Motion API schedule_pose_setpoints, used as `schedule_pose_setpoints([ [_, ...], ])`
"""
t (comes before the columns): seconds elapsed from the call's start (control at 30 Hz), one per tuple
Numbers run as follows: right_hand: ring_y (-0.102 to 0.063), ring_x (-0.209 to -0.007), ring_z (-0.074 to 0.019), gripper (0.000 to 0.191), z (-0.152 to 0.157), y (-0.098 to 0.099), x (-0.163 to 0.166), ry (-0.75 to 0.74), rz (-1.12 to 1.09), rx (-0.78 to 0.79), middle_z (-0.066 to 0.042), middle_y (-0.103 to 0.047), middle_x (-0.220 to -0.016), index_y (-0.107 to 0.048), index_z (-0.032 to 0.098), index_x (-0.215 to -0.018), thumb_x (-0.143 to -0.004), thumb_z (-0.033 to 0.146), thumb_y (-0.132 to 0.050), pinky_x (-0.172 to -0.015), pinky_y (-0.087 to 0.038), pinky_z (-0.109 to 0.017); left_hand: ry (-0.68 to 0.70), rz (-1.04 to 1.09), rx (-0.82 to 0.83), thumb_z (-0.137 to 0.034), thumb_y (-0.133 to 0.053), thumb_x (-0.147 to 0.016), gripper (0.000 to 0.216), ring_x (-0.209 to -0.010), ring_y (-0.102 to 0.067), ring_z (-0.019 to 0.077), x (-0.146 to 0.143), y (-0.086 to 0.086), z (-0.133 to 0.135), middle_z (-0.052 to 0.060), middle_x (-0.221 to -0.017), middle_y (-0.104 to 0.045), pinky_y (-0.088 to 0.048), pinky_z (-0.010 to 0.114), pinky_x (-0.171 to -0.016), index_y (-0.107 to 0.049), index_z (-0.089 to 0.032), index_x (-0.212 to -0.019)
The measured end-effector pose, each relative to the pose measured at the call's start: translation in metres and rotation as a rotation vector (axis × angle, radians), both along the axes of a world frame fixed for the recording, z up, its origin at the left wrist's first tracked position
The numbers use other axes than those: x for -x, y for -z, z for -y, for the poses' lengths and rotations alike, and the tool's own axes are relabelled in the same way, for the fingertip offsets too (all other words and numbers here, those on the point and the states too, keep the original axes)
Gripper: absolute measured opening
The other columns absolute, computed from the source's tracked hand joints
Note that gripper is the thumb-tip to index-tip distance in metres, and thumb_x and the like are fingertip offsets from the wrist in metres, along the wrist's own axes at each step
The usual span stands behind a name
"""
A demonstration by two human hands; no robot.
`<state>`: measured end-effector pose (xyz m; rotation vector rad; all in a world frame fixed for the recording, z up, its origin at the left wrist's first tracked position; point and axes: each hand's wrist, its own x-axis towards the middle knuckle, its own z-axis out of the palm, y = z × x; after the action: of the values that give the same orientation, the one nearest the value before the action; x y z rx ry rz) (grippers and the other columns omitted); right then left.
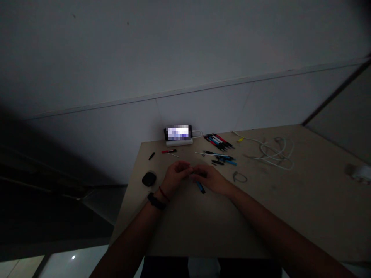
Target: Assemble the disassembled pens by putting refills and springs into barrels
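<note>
One pen [201, 188], slim, blue barrel with a dark tip. It is held in the right hand [213, 179] just above the table [290, 200], left of centre. It is tilted, with the blue end pointing near and right. The far part is hidden by fingers. The left hand [175, 175] closes at that end, contact unclear in dim light.

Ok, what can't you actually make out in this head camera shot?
All in the head view:
Whether the left hand holds anything: its curled fingers and the dim light hide it.
Most of the blue pen: covered by the right hand.
The phone screen: blurred out.
The white object near the right edge: too blurred and dim to identify.
</note>
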<state>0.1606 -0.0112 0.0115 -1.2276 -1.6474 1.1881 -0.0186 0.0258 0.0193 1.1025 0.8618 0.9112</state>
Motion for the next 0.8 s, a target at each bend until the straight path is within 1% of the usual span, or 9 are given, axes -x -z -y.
schedule_pose_setpoints([
  [0.3, -0.065, -0.073, -0.0185, 0.025, 0.0001, 0.0012, -0.0004, 0.002, 0.032, -0.029, -0.004, -0.073, -0.085, -0.075, 0.020, -0.096, -0.089, 0.042, -0.065, -0.065, -0.050, -0.030, 0.010, 0.003, -0.028, -0.033, -0.090, -0.067, 0.034, -0.075, -0.064, 0.0151, 0.0007, 0.0023, 0.0000, 0.003, -0.083, -0.072, -0.047, 0.029, -0.073, -0.070, -0.016, -0.089],
  [0.47, -0.066, -0.075, -0.0192, 0.025, 0.0004, -0.0004, 0.0002, -0.009, 0.005, -0.028, -0.005, -0.074, -0.086, -0.075, 0.020, -0.098, -0.089, 0.041, -0.065, -0.067, -0.052, -0.031, 0.004, 0.006, -0.021, -0.034, -0.091, -0.065, 0.037, -0.075, -0.065, 0.0148, 0.0004, 0.0021, -0.0004, 0.003, -0.082, -0.072, -0.048, 0.027, -0.072, -0.070, -0.016, -0.089],
  [0.8, -0.064, -0.072, -0.0185, 0.027, 0.0000, 0.0015, -0.0001, -0.001, 0.022, -0.018, -0.005, -0.073, -0.083, -0.075, 0.020, -0.095, -0.089, 0.044, -0.065, -0.064, -0.051, -0.030, 0.003, -0.015, -0.034, -0.033, -0.090, -0.068, 0.034, -0.072, -0.062, 0.0139, 0.0000, -0.0007, 0.0009, 0.003, -0.080, -0.071, -0.046, 0.027, -0.071, -0.069, -0.016, -0.089],
])
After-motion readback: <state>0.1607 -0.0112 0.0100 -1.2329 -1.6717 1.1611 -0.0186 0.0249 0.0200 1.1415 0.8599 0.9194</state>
